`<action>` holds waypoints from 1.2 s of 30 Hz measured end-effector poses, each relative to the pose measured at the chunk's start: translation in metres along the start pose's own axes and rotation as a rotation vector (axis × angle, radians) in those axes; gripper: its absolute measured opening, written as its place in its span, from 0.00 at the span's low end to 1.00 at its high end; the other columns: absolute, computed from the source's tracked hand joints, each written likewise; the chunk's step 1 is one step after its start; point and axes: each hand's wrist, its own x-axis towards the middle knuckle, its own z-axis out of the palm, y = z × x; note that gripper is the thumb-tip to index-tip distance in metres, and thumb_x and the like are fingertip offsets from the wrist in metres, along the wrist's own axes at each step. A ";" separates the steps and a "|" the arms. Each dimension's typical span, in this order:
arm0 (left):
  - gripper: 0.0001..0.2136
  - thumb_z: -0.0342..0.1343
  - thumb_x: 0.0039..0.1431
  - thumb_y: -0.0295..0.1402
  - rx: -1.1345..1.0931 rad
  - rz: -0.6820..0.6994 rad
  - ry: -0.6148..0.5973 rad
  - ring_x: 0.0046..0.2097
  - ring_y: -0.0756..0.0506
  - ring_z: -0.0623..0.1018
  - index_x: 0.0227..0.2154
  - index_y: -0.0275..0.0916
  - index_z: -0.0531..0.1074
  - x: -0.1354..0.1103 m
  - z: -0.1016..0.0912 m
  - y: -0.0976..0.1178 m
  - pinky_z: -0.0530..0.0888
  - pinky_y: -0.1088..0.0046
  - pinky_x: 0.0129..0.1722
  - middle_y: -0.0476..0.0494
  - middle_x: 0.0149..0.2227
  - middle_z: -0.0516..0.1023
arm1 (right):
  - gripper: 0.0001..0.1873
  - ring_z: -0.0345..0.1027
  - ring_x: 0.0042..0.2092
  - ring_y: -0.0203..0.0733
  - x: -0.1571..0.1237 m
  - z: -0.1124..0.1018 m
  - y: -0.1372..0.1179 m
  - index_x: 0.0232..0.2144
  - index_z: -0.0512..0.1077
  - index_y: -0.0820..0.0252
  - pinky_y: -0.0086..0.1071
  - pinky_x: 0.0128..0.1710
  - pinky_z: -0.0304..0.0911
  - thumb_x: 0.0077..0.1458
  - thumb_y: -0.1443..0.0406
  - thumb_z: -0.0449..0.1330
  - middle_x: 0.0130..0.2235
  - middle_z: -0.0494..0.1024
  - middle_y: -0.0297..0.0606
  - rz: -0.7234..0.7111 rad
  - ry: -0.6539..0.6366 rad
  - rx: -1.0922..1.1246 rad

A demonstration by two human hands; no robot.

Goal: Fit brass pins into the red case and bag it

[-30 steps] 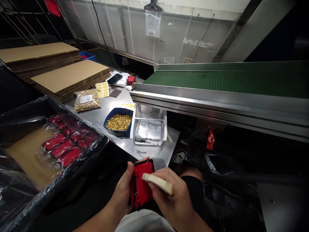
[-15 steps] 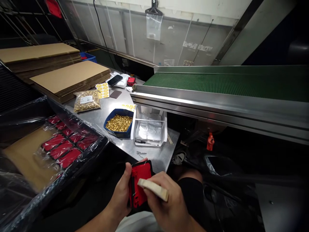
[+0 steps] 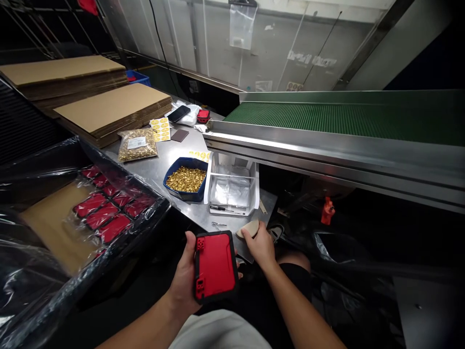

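My left hand (image 3: 185, 276) is closed around a red plastic case (image 3: 217, 264) with a black rim, its flat red face turned up toward me. The thumb lies along the left edge and fingertips show at the right edge. Over the near corner of the metal table (image 3: 189, 211), my right hand (image 3: 262, 245) grips a pale, flat, curved block (image 3: 249, 229) whose material I cannot make out. Small metal pieces (image 3: 218, 224) lie on the table just beyond the case.
A blue tray (image 3: 185, 195) of gold-coloured bits stands beside a white bin (image 3: 232, 211) of clear bags. At left, a plastic-lined box (image 3: 160, 208) holds bagged red cases (image 3: 98, 215). Cardboard stacks (image 3: 116, 106) lie behind. A green conveyor (image 3: 308, 116) runs rightward.
My right hand has carried the pale block off the red case, away to the right and up to the table corner. My left hand has turned the case flatter toward me.
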 end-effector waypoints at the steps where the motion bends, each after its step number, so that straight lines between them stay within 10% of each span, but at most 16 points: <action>1: 0.39 0.39 0.61 0.62 0.009 -0.018 -0.011 0.43 0.33 0.78 0.49 0.27 0.73 0.000 -0.002 -0.001 0.76 0.53 0.46 0.27 0.45 0.77 | 0.34 0.69 0.50 0.69 0.001 0.000 -0.004 0.56 0.61 0.63 0.59 0.48 0.64 0.51 0.51 0.60 0.50 0.71 0.58 -0.002 0.018 -0.037; 5: 0.42 0.47 0.50 0.69 0.222 -0.009 -0.041 0.43 0.35 0.78 0.49 0.33 0.75 0.001 -0.012 0.001 0.77 0.64 0.43 0.31 0.42 0.78 | 0.33 0.67 0.50 0.67 -0.007 -0.014 -0.027 0.55 0.64 0.64 0.60 0.50 0.62 0.51 0.52 0.61 0.54 0.66 0.58 -0.054 0.017 0.054; 10: 0.44 0.58 0.36 0.69 1.106 0.607 -0.130 0.50 0.34 0.71 0.52 0.43 0.74 0.001 -0.013 0.016 0.70 0.65 0.53 0.37 0.50 0.72 | 0.21 0.72 0.45 0.44 -0.063 -0.052 -0.073 0.48 0.69 0.56 0.38 0.47 0.69 0.61 0.50 0.52 0.44 0.76 0.41 -0.114 -0.308 0.551; 15: 0.45 0.55 0.41 0.67 1.359 0.759 -0.220 0.46 0.34 0.72 0.57 0.41 0.69 0.000 -0.006 0.023 0.71 0.61 0.51 0.33 0.48 0.69 | 0.25 0.66 0.56 0.44 -0.105 -0.076 -0.103 0.54 0.65 0.52 0.38 0.58 0.63 0.55 0.57 0.63 0.56 0.70 0.40 -0.236 -0.437 0.780; 20: 0.43 0.53 0.46 0.66 1.403 0.853 -0.245 0.42 0.34 0.72 0.57 0.38 0.69 -0.004 -0.002 0.019 0.74 0.62 0.46 0.30 0.45 0.69 | 0.32 0.65 0.58 0.45 -0.109 -0.079 -0.104 0.53 0.64 0.53 0.38 0.60 0.63 0.46 0.63 0.70 0.57 0.71 0.40 -0.186 -0.485 0.845; 26: 0.44 0.59 0.42 0.64 1.397 0.853 -0.254 0.43 0.33 0.72 0.57 0.37 0.69 -0.011 0.002 0.018 0.73 0.60 0.49 0.29 0.45 0.70 | 0.15 0.69 0.51 0.40 -0.113 -0.079 -0.098 0.48 0.67 0.55 0.34 0.53 0.65 0.59 0.60 0.59 0.49 0.74 0.39 -0.212 -0.419 0.837; 30: 0.43 0.60 0.41 0.65 1.288 0.906 -0.205 0.46 0.31 0.72 0.53 0.36 0.73 -0.015 0.007 0.014 0.72 0.61 0.51 0.28 0.46 0.71 | 0.27 0.66 0.54 0.43 -0.114 -0.083 -0.098 0.50 0.65 0.54 0.34 0.56 0.62 0.49 0.61 0.68 0.52 0.71 0.39 -0.290 -0.440 0.788; 36: 0.42 0.66 0.34 0.62 1.127 0.875 -0.141 0.45 0.30 0.72 0.47 0.34 0.78 -0.018 0.016 0.005 0.71 0.61 0.51 0.28 0.44 0.72 | 0.13 0.69 0.43 0.38 -0.113 -0.082 -0.096 0.40 0.71 0.58 0.30 0.45 0.66 0.62 0.56 0.54 0.36 0.74 0.36 -0.134 -0.394 0.848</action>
